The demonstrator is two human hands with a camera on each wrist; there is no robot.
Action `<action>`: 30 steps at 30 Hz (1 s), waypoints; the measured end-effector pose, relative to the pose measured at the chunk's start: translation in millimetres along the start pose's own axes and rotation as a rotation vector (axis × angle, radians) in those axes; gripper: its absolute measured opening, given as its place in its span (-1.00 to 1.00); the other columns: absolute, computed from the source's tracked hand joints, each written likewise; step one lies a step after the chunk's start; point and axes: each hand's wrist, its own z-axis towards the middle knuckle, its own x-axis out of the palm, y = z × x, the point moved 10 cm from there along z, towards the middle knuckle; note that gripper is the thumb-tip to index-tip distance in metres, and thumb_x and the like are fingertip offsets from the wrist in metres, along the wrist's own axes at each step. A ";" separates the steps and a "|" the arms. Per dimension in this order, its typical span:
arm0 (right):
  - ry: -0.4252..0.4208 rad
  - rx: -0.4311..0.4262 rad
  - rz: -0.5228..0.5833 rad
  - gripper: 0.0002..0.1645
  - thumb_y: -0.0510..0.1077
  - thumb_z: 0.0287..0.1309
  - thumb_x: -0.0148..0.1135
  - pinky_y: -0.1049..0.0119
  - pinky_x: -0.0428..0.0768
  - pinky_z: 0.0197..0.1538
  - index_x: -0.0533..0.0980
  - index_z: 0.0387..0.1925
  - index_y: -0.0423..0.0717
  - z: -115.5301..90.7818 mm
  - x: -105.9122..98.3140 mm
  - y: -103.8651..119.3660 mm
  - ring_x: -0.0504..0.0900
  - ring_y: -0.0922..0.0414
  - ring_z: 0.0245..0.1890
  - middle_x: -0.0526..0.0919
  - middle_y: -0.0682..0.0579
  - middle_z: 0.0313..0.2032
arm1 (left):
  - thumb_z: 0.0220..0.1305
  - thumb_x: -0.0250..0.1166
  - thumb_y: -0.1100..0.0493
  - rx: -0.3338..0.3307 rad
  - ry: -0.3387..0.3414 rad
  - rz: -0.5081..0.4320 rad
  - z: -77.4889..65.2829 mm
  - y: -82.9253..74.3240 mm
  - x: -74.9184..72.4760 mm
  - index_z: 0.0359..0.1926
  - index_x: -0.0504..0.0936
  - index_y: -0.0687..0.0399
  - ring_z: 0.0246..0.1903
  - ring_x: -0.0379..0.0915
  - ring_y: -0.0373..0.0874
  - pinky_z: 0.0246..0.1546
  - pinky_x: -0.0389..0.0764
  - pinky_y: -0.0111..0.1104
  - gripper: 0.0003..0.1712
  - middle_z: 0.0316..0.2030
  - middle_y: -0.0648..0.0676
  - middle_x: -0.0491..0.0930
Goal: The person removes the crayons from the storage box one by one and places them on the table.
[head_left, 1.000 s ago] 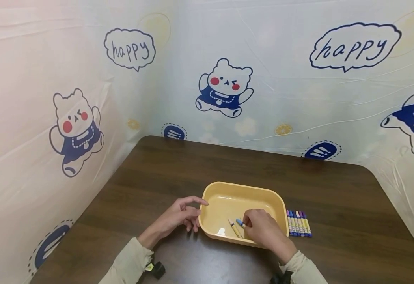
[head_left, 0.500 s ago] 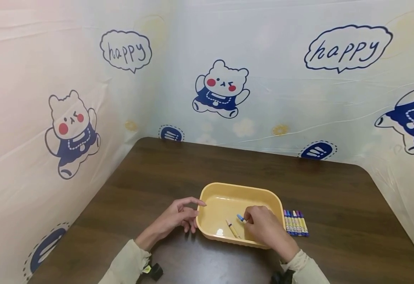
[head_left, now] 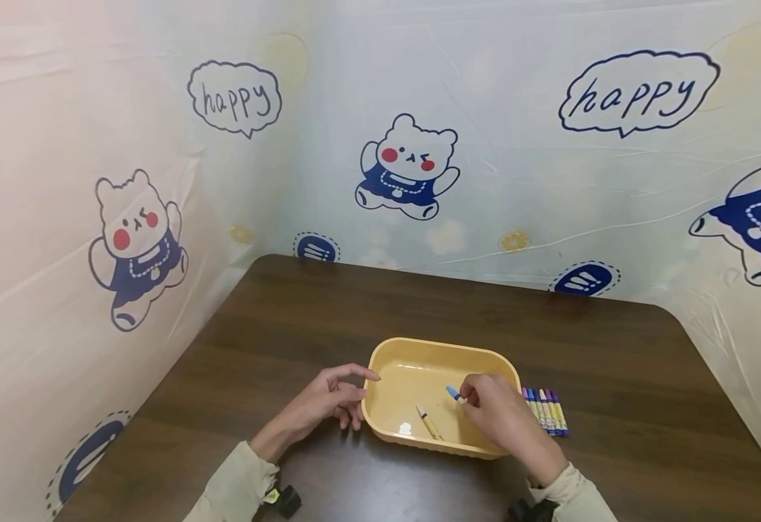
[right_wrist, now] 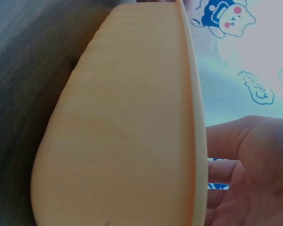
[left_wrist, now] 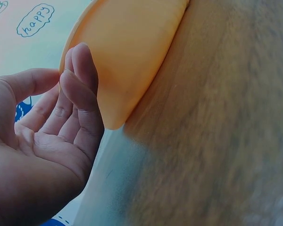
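Note:
A yellow plastic basin (head_left: 442, 348) stands on the table in the head view. My left hand (head_left: 322, 400) holds its left rim, the index finger reaching over the edge and other fingers outside. Inside the basin, my right hand (head_left: 503, 415) pinches a blue-tipped crayon (head_left: 453, 393) above the floor; most of its length is hidden by the fingers. A pale-tipped crayon with a yellow wrapper (head_left: 429, 422) lies on the basin floor. The basin's outer wall (right_wrist: 118, 117) hides the right fingertips in the right wrist view.
Several crayons (head_left: 546, 413) lie side by side in a row against the basin's right side. The dark wooden table (head_left: 328, 312) extends around it. A printed cloth (head_left: 517, 174) hangs behind and at both sides.
My right hand has lifted the blue-tipped crayon away from the pale-tipped one, moving right and slightly farther back. The left hand stays at the rim.

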 end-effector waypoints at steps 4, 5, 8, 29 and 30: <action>-0.032 0.014 0.003 -0.88 -0.32 -0.02 0.46 0.31 0.54 -0.38 0.65 -0.43 -0.11 -4.4 -5.9 -3.5 0.47 0.25 -0.52 0.61 0.13 -0.52 | 0.44 0.15 0.30 -0.008 0.000 -0.004 -0.4 1.8 1.2 0.28 0.41 0.31 -0.55 0.62 -0.09 -0.60 0.53 -0.40 -0.56 -0.47 0.21 0.69; -0.045 0.016 0.006 -0.89 -0.32 -0.02 0.45 0.30 0.54 -0.38 0.65 -0.43 -0.11 -5.9 -8.0 -4.8 0.47 0.25 -0.51 0.61 0.13 -0.52 | 0.44 0.15 0.30 -0.009 0.000 -0.006 -0.6 2.1 1.5 0.28 0.41 0.31 -0.55 0.62 -0.09 -0.60 0.53 -0.40 -0.56 -0.47 0.21 0.69; -0.100 0.015 0.020 -0.91 -0.32 0.01 0.43 0.28 0.56 -0.37 0.65 -0.41 -0.12 -11.0 -16.8 -8.5 0.52 0.26 -0.50 0.63 0.13 -0.52 | 0.44 0.15 0.31 -0.009 0.000 -0.013 -0.9 2.5 1.8 0.28 0.41 0.32 -0.55 0.62 -0.09 -0.60 0.53 -0.40 -0.56 -0.47 0.22 0.69; -0.407 0.154 0.130 -0.94 -0.21 0.12 0.43 0.44 0.54 -0.39 0.70 -0.33 -0.10 -53.8 -88.2 -92.4 0.61 0.29 -0.46 0.71 0.10 -0.45 | 0.44 0.12 0.34 0.021 0.013 -0.028 0.4 -1.9 2.9 0.28 0.37 0.40 -0.56 0.62 -0.08 -0.61 0.52 -0.39 -0.56 -0.47 0.28 0.68; -0.398 0.161 0.126 -0.95 -0.21 0.13 0.42 0.43 0.54 -0.40 0.70 -0.33 -0.10 -54.3 -89.1 -97.0 0.61 0.28 -0.45 0.71 0.09 -0.44 | 0.44 0.12 0.34 0.023 0.013 -0.028 0.6 -2.1 2.7 0.28 0.37 0.40 -0.56 0.62 -0.08 -0.61 0.52 -0.39 -0.56 -0.47 0.30 0.67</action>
